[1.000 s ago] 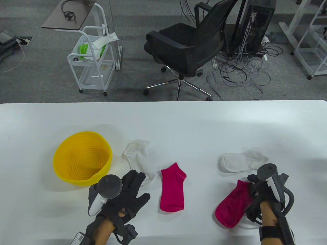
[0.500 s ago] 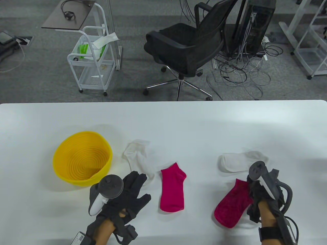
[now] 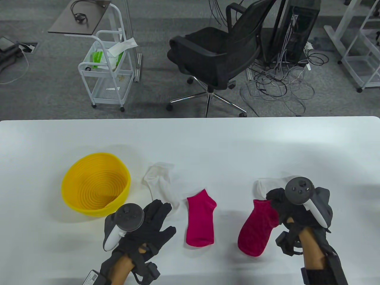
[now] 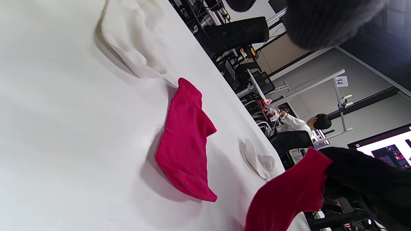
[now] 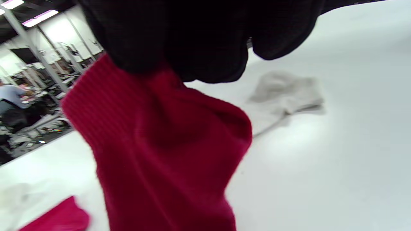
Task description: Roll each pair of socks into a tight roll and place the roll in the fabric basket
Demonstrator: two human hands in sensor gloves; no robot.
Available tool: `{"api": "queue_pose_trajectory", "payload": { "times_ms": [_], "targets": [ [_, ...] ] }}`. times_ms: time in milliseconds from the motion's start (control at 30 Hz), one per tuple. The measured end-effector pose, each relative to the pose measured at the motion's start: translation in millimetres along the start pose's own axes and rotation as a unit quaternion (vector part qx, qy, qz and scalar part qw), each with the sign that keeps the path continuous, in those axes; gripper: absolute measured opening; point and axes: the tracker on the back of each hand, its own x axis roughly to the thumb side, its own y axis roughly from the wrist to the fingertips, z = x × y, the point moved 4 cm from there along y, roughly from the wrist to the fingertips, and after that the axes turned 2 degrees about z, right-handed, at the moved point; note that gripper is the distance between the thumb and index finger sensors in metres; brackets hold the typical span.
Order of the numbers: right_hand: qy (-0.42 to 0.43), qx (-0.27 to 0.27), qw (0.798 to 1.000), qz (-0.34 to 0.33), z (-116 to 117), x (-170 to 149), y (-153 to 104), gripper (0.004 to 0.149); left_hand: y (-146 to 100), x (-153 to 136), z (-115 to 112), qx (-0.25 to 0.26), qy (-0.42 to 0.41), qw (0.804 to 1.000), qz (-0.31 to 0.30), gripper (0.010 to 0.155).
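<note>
My right hand (image 3: 274,204) grips the cuff of a pink sock (image 3: 256,227) and holds it lifted, toe hanging toward the table's near edge; the same sock (image 5: 160,150) fills the right wrist view and shows as the hanging sock (image 4: 285,195) in the left wrist view. A second pink sock (image 3: 201,218) lies flat mid-table, seen as (image 4: 184,141). One white sock (image 3: 161,181) lies beside the yellow basket (image 3: 96,182); another white sock (image 3: 264,185) lies partly behind my right hand. My left hand (image 3: 157,216) rests flat with fingers spread, tips touching the left white sock.
Beyond the table's far edge stand a black office chair (image 3: 221,50), a white trolley (image 3: 108,65) and loose cables (image 3: 282,83) on the floor. The far half of the white table (image 3: 190,139) carries nothing.
My right hand has risen and moved left and farther from me, carrying the pink sock by its cuff toward the other pink sock. The left hand has stayed put.
</note>
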Motion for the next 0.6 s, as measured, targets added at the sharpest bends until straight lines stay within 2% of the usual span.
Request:
{"api": "queue_pose_trajectory", "payload": {
  "times_ms": [367,600],
  "targets": [
    [0.016,-0.001,0.993,-0.117,-30,75,-40,0.039,0,0,0,0.001,-0.002,1.0,-0.002,0.08],
    [0.011,0.011,0.985,-0.174,-29,110,-60,0.039,-1,0,2,0.002,-0.004,1.0,-0.002,0.079]
  ]
}}
